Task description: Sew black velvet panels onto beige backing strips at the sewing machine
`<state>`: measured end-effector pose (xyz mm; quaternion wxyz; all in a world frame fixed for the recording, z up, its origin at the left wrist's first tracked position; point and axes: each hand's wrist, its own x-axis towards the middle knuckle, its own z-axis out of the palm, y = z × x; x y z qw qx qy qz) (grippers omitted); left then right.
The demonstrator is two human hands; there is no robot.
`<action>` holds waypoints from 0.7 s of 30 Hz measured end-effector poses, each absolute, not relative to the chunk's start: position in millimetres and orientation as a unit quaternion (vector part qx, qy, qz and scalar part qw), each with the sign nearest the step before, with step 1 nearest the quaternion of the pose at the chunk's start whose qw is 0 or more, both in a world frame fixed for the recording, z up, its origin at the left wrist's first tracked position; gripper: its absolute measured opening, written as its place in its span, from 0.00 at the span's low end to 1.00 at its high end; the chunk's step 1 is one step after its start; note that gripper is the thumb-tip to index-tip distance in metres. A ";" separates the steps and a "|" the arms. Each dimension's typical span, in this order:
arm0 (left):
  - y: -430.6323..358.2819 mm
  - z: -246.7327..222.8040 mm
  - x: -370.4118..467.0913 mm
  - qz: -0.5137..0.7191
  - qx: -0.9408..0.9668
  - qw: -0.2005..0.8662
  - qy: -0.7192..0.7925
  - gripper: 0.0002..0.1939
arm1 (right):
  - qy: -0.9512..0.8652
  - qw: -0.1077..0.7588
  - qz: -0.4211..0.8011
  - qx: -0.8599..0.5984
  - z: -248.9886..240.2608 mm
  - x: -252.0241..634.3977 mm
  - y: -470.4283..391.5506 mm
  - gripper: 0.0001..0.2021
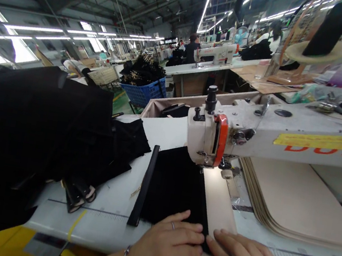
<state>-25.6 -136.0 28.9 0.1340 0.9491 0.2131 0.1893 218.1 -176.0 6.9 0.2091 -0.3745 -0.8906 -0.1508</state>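
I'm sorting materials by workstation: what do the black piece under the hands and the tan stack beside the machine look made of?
The black piece looks like matte woven cloth: it lies limp and flat, without shine. The tan stack looks like stiff card or board: thin layered edges, smooth dull faces, rounded corners. Neither is certain.

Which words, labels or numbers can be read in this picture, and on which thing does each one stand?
"DUR", in red letters cut off at the bottom: on the arm of the sewing machine, under a yellow sticker.
Yellow sticker: no text readable.
Ruler marks on the table edge: too small to read.
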 end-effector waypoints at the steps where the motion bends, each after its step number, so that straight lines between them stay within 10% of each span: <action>1: -133.6 29.6 -25.1 0.185 0.949 0.137 0.215 0.09 | -0.890 0.209 -0.151 -0.377 6.0 218.2 -175.0 0.20; 21: -71.0 27.3 -11.4 0.164 0.950 0.088 0.250 0.12 | -0.843 0.203 0.017 -0.498 9.0 206.7 -132.2 0.17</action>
